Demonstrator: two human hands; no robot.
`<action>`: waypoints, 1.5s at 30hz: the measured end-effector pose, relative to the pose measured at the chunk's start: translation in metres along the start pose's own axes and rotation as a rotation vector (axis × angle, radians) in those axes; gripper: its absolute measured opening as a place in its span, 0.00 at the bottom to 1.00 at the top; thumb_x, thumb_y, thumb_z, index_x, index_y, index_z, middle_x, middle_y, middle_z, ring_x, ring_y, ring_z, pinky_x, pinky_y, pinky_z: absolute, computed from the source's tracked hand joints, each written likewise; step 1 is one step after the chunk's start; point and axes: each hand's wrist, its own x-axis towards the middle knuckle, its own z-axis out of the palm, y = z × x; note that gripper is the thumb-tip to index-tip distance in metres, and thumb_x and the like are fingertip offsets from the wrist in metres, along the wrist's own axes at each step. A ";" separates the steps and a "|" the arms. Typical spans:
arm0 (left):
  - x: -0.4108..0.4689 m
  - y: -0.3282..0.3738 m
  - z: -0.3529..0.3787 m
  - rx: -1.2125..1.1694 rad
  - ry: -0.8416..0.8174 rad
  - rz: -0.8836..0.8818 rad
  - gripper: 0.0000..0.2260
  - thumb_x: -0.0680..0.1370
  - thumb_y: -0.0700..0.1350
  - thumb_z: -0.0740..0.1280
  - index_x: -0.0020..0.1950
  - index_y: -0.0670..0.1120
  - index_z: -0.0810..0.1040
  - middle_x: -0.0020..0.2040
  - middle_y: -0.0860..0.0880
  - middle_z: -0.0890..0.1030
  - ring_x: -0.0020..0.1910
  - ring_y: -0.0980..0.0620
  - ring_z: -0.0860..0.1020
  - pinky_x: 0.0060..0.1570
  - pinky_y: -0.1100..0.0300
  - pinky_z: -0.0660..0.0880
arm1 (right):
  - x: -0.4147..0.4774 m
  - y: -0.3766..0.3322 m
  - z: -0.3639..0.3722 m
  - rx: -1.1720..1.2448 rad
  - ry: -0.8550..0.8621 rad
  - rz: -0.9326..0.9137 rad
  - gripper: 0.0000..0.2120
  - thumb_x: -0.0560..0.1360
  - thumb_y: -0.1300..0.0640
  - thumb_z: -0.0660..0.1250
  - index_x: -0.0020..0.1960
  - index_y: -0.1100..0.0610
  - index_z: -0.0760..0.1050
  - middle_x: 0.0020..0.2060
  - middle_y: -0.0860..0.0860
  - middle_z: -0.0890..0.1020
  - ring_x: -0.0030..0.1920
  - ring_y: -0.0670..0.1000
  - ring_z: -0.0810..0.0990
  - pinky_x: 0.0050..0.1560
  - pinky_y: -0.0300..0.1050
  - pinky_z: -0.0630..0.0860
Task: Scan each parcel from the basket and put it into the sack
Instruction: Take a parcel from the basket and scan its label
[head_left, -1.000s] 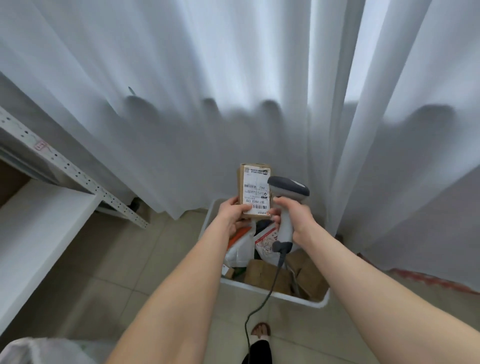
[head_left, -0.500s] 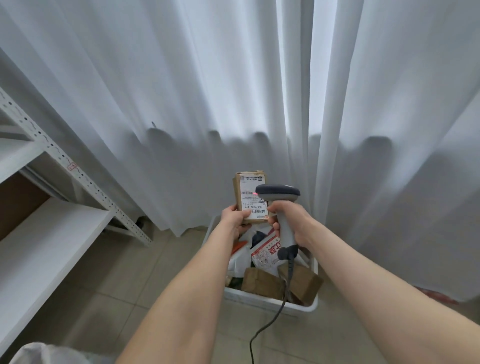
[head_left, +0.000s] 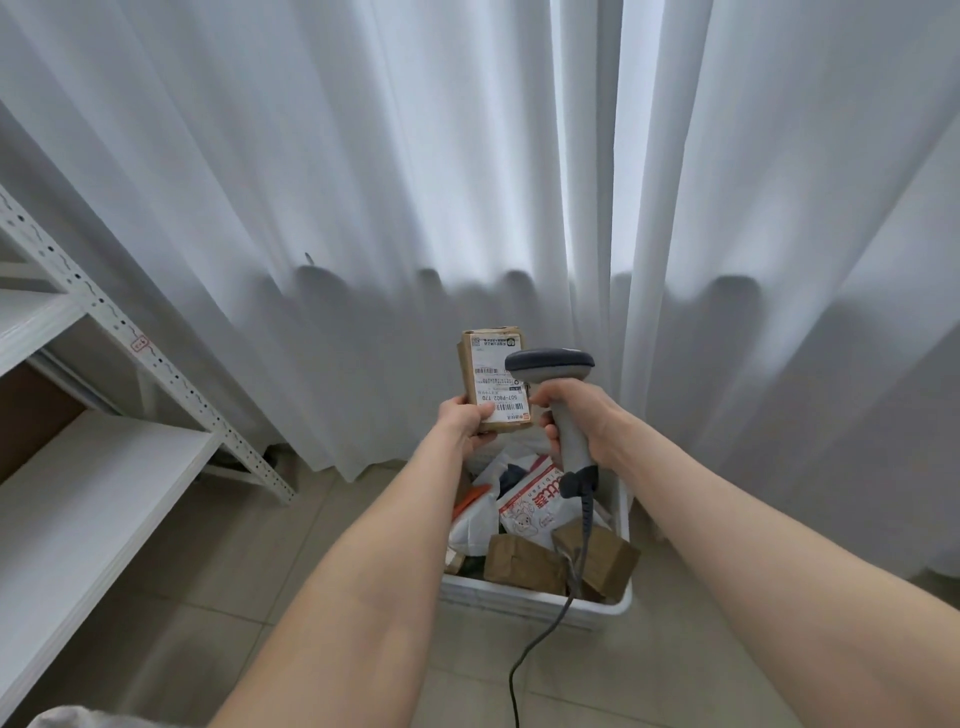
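Observation:
My left hand (head_left: 465, 420) grips the lower edge of a small brown cardboard parcel (head_left: 491, 374), held upright with its white shipping label facing me. My right hand (head_left: 582, 415) is wrapped round the handle of a grey barcode scanner (head_left: 551, 366), whose head sits just right of the label. Its cable hangs down over the white basket (head_left: 535, 603) on the floor below, which holds several parcels: brown boxes (head_left: 522, 558) and white mailer bags (head_left: 540, 501). A bit of pale sack (head_left: 62, 717) shows at the bottom left corner.
A white metal shelf rack (head_left: 93, 467) stands at the left, with a brown box on a lower level. White curtains (head_left: 467, 182) hang behind the basket. The floor is beige tile.
The view has tilted up and left, showing more of the shelf. Both hands and the parcel stay together; the scanner head sits slightly further right of the label than before.

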 end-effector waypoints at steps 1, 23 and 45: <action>0.000 0.001 -0.002 0.003 -0.001 0.002 0.17 0.78 0.35 0.65 0.67 0.41 0.71 0.60 0.40 0.80 0.55 0.43 0.80 0.55 0.48 0.78 | -0.001 -0.001 0.001 -0.007 -0.014 0.003 0.04 0.73 0.60 0.67 0.47 0.60 0.75 0.30 0.52 0.77 0.25 0.47 0.72 0.27 0.39 0.72; -0.066 -0.008 -0.225 -0.187 0.247 0.020 0.15 0.76 0.30 0.62 0.63 0.35 0.72 0.60 0.37 0.79 0.57 0.42 0.79 0.51 0.49 0.78 | -0.002 0.030 0.203 0.052 -0.156 -0.062 0.03 0.75 0.65 0.69 0.45 0.61 0.74 0.35 0.55 0.80 0.28 0.48 0.78 0.28 0.39 0.76; -0.307 -0.202 -0.431 -0.517 0.868 -0.012 0.18 0.76 0.31 0.66 0.65 0.37 0.73 0.61 0.41 0.79 0.53 0.45 0.79 0.42 0.55 0.80 | -0.120 0.207 0.390 -0.270 -0.644 0.078 0.11 0.72 0.61 0.75 0.51 0.61 0.78 0.37 0.55 0.81 0.33 0.49 0.77 0.39 0.41 0.77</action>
